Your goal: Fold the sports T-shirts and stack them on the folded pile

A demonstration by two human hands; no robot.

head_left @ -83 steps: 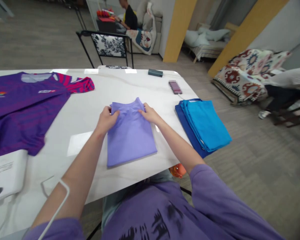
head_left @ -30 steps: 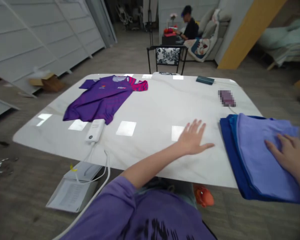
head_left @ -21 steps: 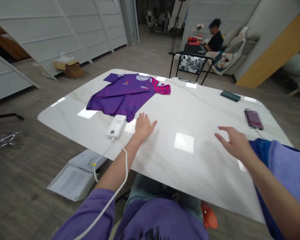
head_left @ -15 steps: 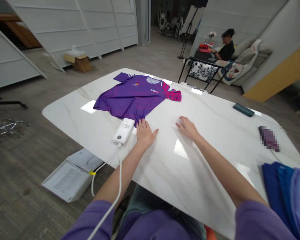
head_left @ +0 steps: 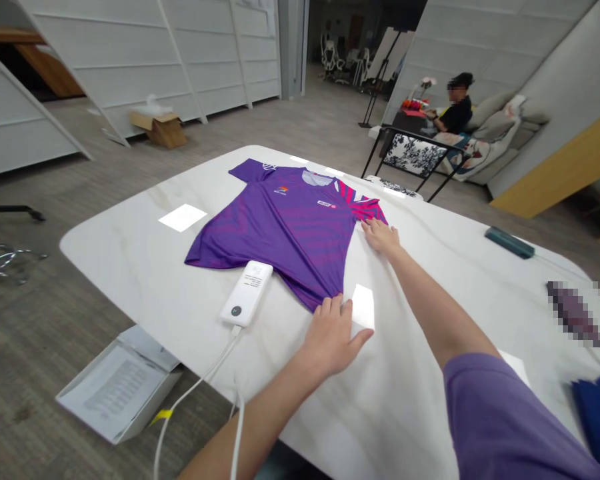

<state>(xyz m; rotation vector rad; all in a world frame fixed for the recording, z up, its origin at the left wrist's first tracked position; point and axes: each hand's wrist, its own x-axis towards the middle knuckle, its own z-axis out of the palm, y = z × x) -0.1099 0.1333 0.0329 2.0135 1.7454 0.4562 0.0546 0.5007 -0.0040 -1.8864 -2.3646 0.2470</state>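
Observation:
A purple jersey (head_left: pixel 285 233) with a pink striped sleeve lies spread on the white table (head_left: pixel 430 373). My left hand (head_left: pixel 333 333) rests at the jersey's near hem corner, fingers pressed together on the fabric and thumb out to the side. My right hand (head_left: pixel 383 235) reaches further out, its fingers curled on the edge of the pink sleeve. A white power bank (head_left: pixel 247 301) lies next to my left hand, its far end over the jersey's hem, and its cable runs off the table's near edge.
A dark teal case (head_left: pixel 509 241) and a blurred phone (head_left: pixel 575 313) lie on the table's right side. Folded blue cloth (head_left: pixel 597 413) shows at the right edge. Beyond the table stand a black chair (head_left: pixel 415 157) and a seated person (head_left: pixel 455 110). A white box (head_left: pixel 117 393) sits on the floor.
The folded lilac shirt went onto the blue stack at the right. The view swung left, both hands moved to the purple jersey, and its hem now lies nearer to me, past the power bank.

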